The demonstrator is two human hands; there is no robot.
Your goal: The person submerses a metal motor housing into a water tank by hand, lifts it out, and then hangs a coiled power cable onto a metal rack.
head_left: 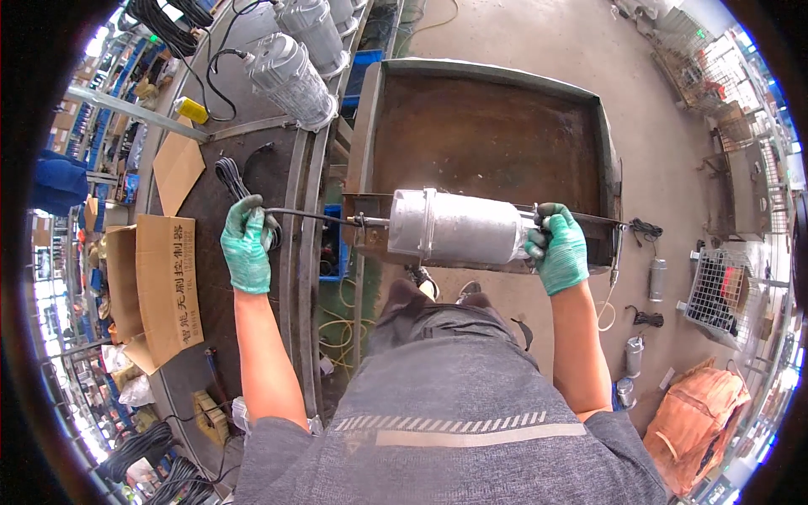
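A silver cylindrical motor (463, 225) lies on its side along the near edge of a brown-bottomed metal tray (488, 71). My right hand (558, 250), in a green-and-grey glove, is closed around the fitting at the motor's right end. From the left end a black cable (316, 215) runs out to my left hand (247, 246), gloved alike. Its fingers are closed on that cable, beside a bundled coil (229, 175) that they partly hide. What supports the motor underneath cannot be made out fully.
Left of me a dark workbench carries more silver motors (295, 82), an open cardboard box (168, 290) and a yellow bottle (192, 109). Below it sits a blue bin (335, 244). On the right floor stand small silver cylinders (657, 279), a wire basket (715, 290) and an orange-brown sack (697, 425).
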